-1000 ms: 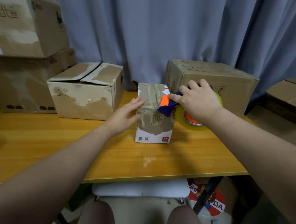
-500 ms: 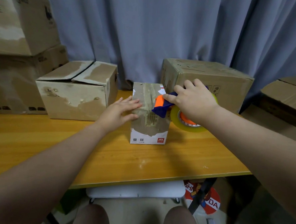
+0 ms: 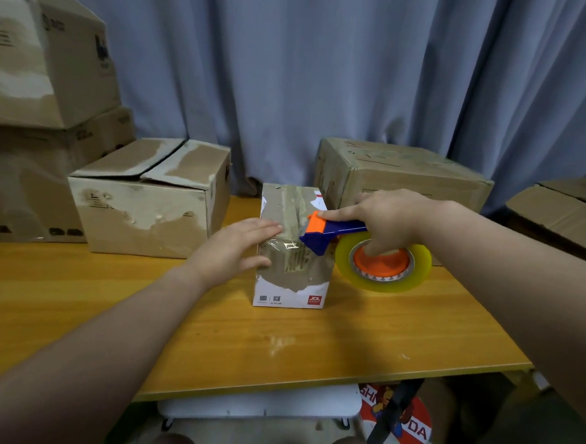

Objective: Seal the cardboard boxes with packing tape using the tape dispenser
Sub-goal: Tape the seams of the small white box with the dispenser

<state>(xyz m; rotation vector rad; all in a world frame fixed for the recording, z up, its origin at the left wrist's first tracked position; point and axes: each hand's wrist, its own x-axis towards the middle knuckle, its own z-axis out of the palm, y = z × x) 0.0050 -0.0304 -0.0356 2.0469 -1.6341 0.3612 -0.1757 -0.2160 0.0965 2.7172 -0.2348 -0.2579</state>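
Head view: small box (image 3: 291, 252) stands mid-counter (image 3: 209, 337). Left hand (image 3: 235, 249), fingers straight, presses its left top edge. Right hand (image 3: 387, 220) grips the tape dispenser (image 3: 368, 250) at its right top edge. Larger boxes (image 3: 149, 196) (image 3: 401, 173) flank it along the counter's rear edge.

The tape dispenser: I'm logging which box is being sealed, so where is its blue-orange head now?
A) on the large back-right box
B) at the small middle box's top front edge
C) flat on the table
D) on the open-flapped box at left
B: the right hand grips the tape dispenser with its head against the top front edge of the small box, while the left hand lies flat on that box.
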